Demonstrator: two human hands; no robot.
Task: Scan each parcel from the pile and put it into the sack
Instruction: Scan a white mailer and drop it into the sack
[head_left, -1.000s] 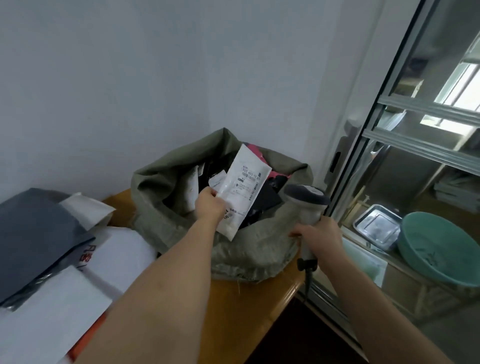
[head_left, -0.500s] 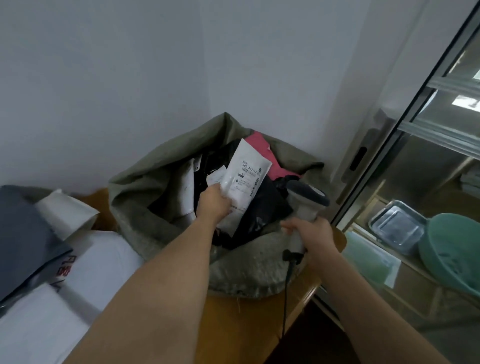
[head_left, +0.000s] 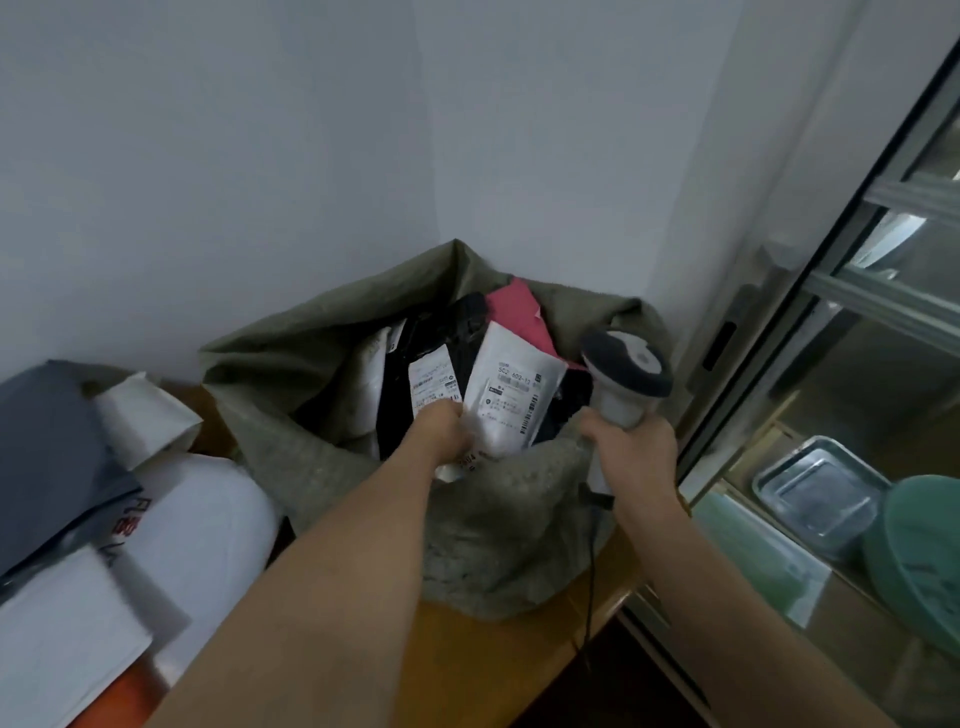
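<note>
Wooden table (head_left: 483, 670), left hand (head_left: 441, 423) lowering parcel (head_left: 511, 397) into sack (head_left: 483, 514)

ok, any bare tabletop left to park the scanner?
Bare wood only in front of the sack, between the forearms. Left side is crowded with piled parcels right up to the sack. Sack mouth is packed.

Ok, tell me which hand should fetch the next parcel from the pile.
Left. The left hand is at the sack mouth holding the white parcel, on the pile's side; the right hand grips the scanner.
</note>
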